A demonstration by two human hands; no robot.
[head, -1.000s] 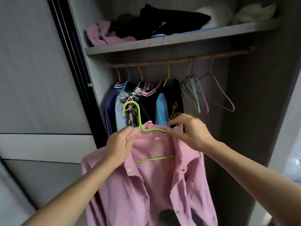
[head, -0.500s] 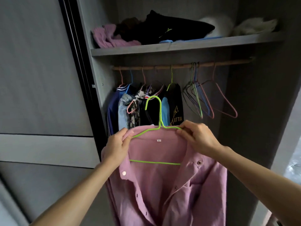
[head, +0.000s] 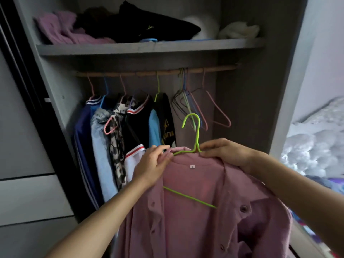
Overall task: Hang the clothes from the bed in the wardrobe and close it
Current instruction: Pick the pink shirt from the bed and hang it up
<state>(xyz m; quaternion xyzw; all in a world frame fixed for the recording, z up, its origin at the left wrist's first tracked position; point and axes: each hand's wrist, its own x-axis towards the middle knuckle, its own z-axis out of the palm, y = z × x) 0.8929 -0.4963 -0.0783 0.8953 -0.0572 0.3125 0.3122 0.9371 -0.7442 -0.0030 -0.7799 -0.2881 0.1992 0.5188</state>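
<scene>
Head camera shows both hands holding a pink button-up cotton shirt (head: 195, 216) draped on a lime-green wire hanger (head: 196, 148). The left hand (head: 154, 164) pinches the collar and hanger arm; the right hand (head: 223, 153) curls over the other shoulder, beside the hanger's neck. Above and beyond the grip runs the brown wooden wardrobe rod (head: 130, 73), with the hook well below it. Likely risks are the open-fronted shirt sliding off the tilted hanger, or the hook snagging the bunch of empty wire hangers (head: 188, 108) just behind it.

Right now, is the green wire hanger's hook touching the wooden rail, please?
Apart: the head view shows the green hanger hook clearly below the wooden rail.
</scene>
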